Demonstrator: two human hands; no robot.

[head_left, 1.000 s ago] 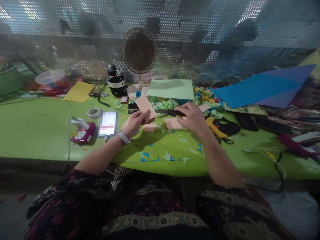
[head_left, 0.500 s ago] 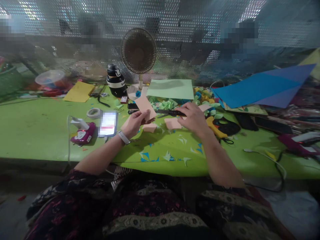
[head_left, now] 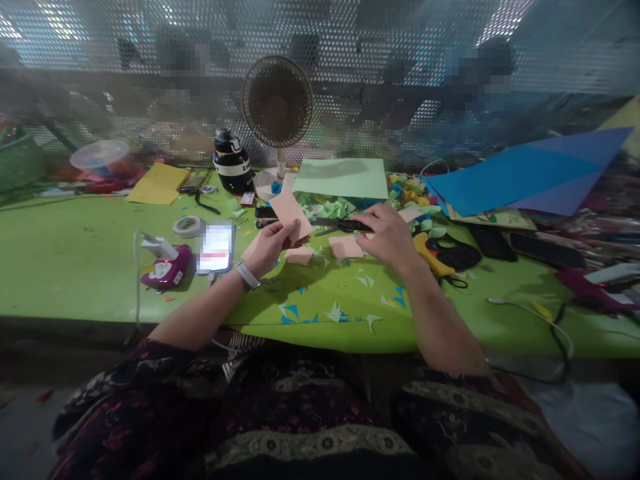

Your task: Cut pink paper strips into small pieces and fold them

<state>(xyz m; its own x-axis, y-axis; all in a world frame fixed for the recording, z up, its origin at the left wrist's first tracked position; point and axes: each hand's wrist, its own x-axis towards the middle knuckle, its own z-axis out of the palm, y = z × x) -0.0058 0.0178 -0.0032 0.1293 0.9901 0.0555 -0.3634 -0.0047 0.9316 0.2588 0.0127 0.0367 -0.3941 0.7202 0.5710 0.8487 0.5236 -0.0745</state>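
My left hand [head_left: 274,245] pinches a pale pink paper piece [head_left: 291,215] between thumb and fingers, tilted up off the table. To its right, my right hand [head_left: 387,233] has its fingers closed on the black handle of what look like scissors [head_left: 345,225], their dark blades pointing left toward the paper. Part of the handle is hidden by the fingers. Below, a small pink paper stack [head_left: 346,247] lies near my right fingers, and another pink piece [head_left: 299,255] lies under my left hand. Small blue and white paper scraps [head_left: 336,311] are scattered near the table's front edge.
Behind my hands stand a fan [head_left: 277,101] and a black bottle [head_left: 234,163], beside a light green sheet [head_left: 343,177] and folded green paper pieces [head_left: 336,208]. A lit phone [head_left: 215,248] and tape roll [head_left: 187,227] lie left. Blue sheets [head_left: 515,175] and a yellow-handled tool [head_left: 431,256] are right.
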